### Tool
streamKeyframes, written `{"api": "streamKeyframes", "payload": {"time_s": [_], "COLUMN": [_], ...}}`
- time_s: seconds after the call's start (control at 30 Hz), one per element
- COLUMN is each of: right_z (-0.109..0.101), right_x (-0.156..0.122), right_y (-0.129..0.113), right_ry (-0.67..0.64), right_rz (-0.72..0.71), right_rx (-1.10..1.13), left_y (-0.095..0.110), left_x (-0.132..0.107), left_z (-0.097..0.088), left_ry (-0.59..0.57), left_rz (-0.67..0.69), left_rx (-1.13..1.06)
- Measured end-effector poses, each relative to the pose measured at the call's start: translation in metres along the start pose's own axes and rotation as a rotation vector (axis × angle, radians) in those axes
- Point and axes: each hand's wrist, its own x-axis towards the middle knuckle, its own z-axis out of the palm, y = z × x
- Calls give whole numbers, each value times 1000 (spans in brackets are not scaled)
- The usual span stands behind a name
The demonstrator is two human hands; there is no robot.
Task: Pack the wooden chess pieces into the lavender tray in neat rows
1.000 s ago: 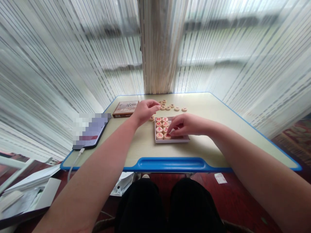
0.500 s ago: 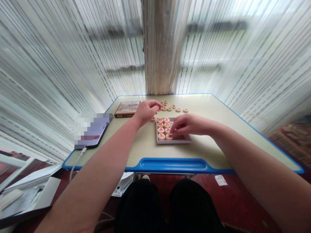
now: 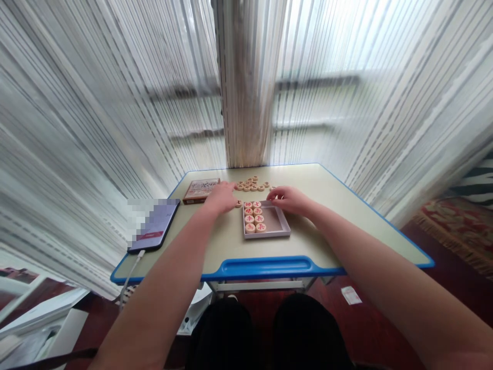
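Note:
On the table stands a shallow white box [image 3: 267,236], its left half filled with two columns of round wooden xiangqi pieces [image 3: 259,219] marked in red. My right hand [image 3: 291,199] is at the box's far right corner, fingers loosely bent and no piece visible in them. To the left of the box, my left hand [image 3: 222,196] has its fingers stretched towards a loose group of xiangqi pieces [image 3: 254,187] with dark marks. One single xiangqi piece [image 3: 238,203] lies between this hand and the box. The undersides of both hands are hidden.
A flat printed carton [image 3: 198,190] lies at the table's back left. Near the left edge rests a phone [image 3: 159,226] with a white cable [image 3: 133,270] plugged in. A blue pencil trough [image 3: 267,266] runs along the front edge. Sheer curtains [image 3: 185,103] hang behind the table.
My right hand has left the red-marked xiangqi piece at the front of the box and moved back to its far corner. My left fingers have drawn slightly leftward. The camera view has shifted.

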Motion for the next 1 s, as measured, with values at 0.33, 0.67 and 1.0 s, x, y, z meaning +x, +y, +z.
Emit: {"api": "streamKeyframes", "payload": {"time_s": [0.33, 0.67, 1.0], "right_z": [4, 6, 23], "right_x": [3, -1, 20], "right_y": [3, -7, 19], "right_ry": [-46, -80, 316], "right_rz": [-83, -95, -30], "right_rx": [24, -59, -108], "left_y": [-5, 6, 3], "left_x": [1, 0, 9], "left_z": [8, 1, 18], "left_ry": [-60, 93, 209], "left_rz": [20, 38, 238], "left_rx": [-54, -109, -164]}}
